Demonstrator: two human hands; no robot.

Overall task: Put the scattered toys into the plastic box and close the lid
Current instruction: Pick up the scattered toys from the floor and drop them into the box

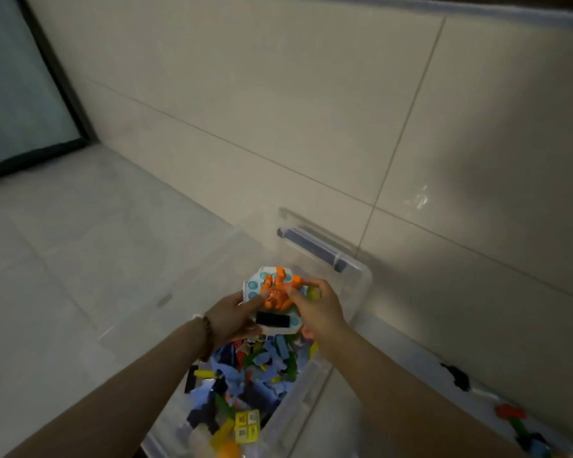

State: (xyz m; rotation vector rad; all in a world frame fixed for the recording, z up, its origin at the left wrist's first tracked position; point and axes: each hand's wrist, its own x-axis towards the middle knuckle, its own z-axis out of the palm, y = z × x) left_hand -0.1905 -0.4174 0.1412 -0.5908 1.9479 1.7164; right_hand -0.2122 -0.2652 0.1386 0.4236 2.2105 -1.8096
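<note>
The plastic box (361, 282) is clear and stands open on the floor (80, 242), its far end near the foot of the wall (278, 94); a dark blue handle (315, 247) runs across that far end. The box is heaped with a pile of small toys (255, 368) – blue, green, yellow and black pieces – and a yellow block (247, 426) lies near its near end.

Over the far half of the box both hands carry a white bubble board (255, 282) with teal buttons and a small black screen. The left hand (232, 317) holds the board by its left edge: the thumb lies across the top face, while the other fingers are underneath and hidden. An orange figure (278, 290) rests on the board, and the right hand (318, 307) pinches it between thumb and curled fingers. A yellow-green bit shows beside those fingers – whether it is held I cannot tell.

A beaded bracelet (208, 335) circles the left wrist.

Right of the box, near the wall, loose toys (516, 421) in red, green and blue lie on a pale surface, with a black piece (459, 375) further along. A dark-framed glass panel (14, 94) stands at the far left corner of the floor.
</note>
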